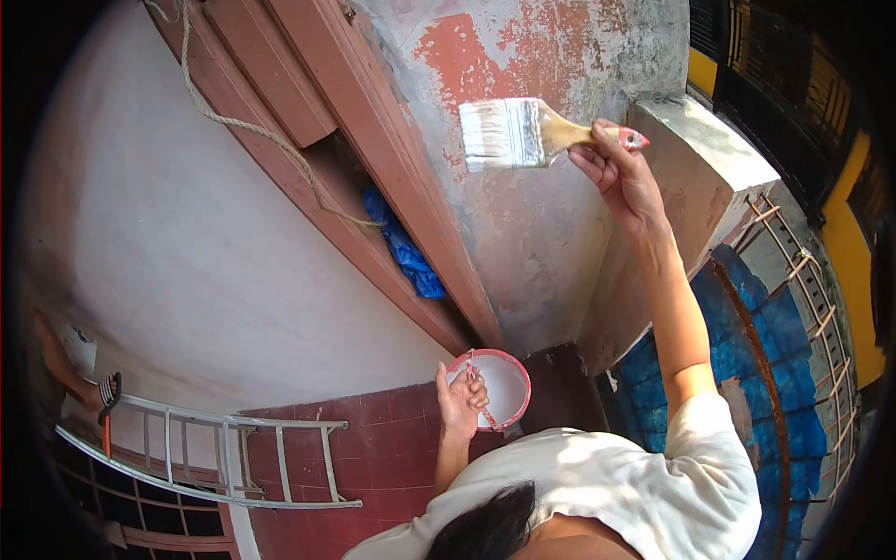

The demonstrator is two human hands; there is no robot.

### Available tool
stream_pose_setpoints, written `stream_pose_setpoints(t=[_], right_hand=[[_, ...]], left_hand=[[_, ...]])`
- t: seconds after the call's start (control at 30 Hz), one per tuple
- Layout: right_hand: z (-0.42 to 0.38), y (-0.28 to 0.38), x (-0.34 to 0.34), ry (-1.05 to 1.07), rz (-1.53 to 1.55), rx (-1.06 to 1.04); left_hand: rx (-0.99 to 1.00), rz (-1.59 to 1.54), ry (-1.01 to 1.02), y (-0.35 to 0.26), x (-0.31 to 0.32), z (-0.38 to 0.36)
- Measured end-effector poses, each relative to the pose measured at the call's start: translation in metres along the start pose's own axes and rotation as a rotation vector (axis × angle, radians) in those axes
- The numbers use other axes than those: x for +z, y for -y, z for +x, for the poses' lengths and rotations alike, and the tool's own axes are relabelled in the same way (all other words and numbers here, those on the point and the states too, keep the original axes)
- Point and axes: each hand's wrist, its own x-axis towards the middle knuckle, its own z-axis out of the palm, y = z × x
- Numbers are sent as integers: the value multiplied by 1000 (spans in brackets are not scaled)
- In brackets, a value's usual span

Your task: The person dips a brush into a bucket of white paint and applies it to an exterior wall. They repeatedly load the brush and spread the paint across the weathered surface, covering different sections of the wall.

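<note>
My right hand [623, 173] is closed round the wooden handle of a wide paintbrush [511, 134], raised in front of a wall [541, 233] with peeling red and grey paint. The bristles point left and carry white paint. Lower down, my left hand [462, 397] grips the handle of a round bucket [510, 373] with a red rim and a whitish inside.
A metal ladder [224, 457] lies across the lower left, with another person's sandalled foot [109, 397] by it. Blue plastic [406, 247] and a rope [271, 140] are at the reddish frame [411, 168]. Blue sheeting [672, 373] and a rusty metal lattice [821, 327] are at right.
</note>
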Motion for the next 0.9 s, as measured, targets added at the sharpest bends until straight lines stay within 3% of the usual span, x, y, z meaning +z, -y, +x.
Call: stream_pose_setpoints(t=[0.23, 0.33, 0.37, 0.47, 0.57, 0.6, 0.73, 0.9], right_hand=[[85, 52, 137, 257, -610, -773], [99, 51, 162, 480, -953, -1317], [82, 50, 172, 325, -1216, -1308], [101, 19, 154, 432, -1489, -1658], [96, 10, 137, 548, -1860, -1643], [98, 5, 135, 513, -1852, -1577], [109, -1, 134, 552, -1810, -1759], [109, -18, 122, 542, -1821, -1578]], left_hand=[[-38, 7, -14, -30, -48, 2], [-81, 41, 10, -38, -58, 6], [-100, 57, 7, -40, -60, 5], [-123, 84, 29, -48, -67, 5], [-127, 105, 45, -52, -72, 3], [-125, 114, 51, -54, -72, 4], [-149, 102, 61, -52, -68, 7], [-176, 119, 54, -41, -62, 12]])
